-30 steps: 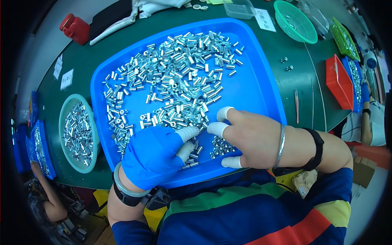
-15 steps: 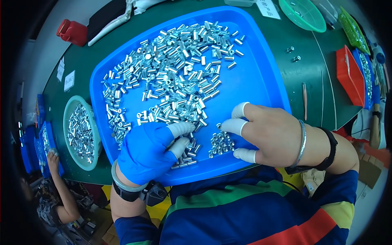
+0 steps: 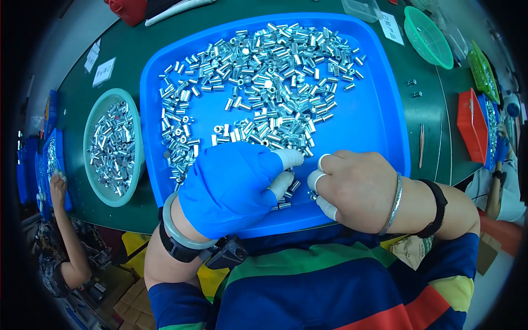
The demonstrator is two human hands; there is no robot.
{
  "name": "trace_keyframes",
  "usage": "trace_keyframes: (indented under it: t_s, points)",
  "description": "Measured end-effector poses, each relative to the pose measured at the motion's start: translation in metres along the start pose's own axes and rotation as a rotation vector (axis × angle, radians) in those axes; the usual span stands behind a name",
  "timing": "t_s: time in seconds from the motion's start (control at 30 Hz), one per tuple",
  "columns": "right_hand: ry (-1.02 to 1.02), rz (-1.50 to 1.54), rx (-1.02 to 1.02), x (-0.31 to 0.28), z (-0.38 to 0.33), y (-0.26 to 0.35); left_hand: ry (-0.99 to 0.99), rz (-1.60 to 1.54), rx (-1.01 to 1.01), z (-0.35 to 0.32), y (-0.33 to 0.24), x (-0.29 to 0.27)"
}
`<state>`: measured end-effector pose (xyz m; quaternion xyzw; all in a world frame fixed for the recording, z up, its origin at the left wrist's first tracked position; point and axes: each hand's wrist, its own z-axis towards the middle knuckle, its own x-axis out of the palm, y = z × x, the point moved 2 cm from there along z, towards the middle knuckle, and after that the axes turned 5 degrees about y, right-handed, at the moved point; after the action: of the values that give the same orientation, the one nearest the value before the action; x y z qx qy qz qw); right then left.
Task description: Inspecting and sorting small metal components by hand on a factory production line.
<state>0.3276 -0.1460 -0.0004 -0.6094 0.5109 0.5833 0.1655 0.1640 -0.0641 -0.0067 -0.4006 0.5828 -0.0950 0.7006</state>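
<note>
A large blue tray (image 3: 374, 126) holds a heap of shiny metal rivet nuts (image 3: 275, 66), thickest toward its far side. My left hand (image 3: 231, 187), in a blue glove with pale finger cots, reaches over the tray's near part. Its thumb and forefinger are apart, next to a few loose rivet nuts close to the near rim. My right hand (image 3: 357, 190), bare except for pale finger cots, is curled closed at the tray's near right. A few rivet nuts peek out by its fingertips; the rest under the palm are hidden.
A pale green basket (image 3: 91, 159) of rivet nuts stands left of the tray. Two loose pieces (image 3: 415, 88) and tweezers (image 3: 422, 146) lie on the green table at right. Beyond are a red bin (image 3: 471, 126) and a green basket (image 3: 426, 38). Another person's hand (image 3: 58, 187) works at far left.
The view has shifted, so the tray sits further right. My right hand has moved left over the small cluster of upright rivet nuts, its fingers closing round them. My left hand stays near the loose pieces.
</note>
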Motion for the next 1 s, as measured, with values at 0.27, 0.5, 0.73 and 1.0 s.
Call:
trace_keyframes:
  t_s: [0.27,0.5,0.73,1.0]
  points:
    - [0.012,-0.016,0.002,-0.002,0.004,0.003,-0.026,0.01,0.037,-0.004,0.002,-0.003]
    - [-0.32,0.199,-0.002,-0.027,-0.03,0.002,0.109,-0.38,-0.075,0.002,-0.012,0.002]
    - [-0.796,0.484,-0.127,-0.012,-0.073,-0.001,0.503,-1.098,-0.205,0.017,-0.057,0.015]
    - [-1.109,0.505,-0.11,0.008,-0.128,-0.027,0.353,-1.01,-0.279,0.064,-0.096,0.041]
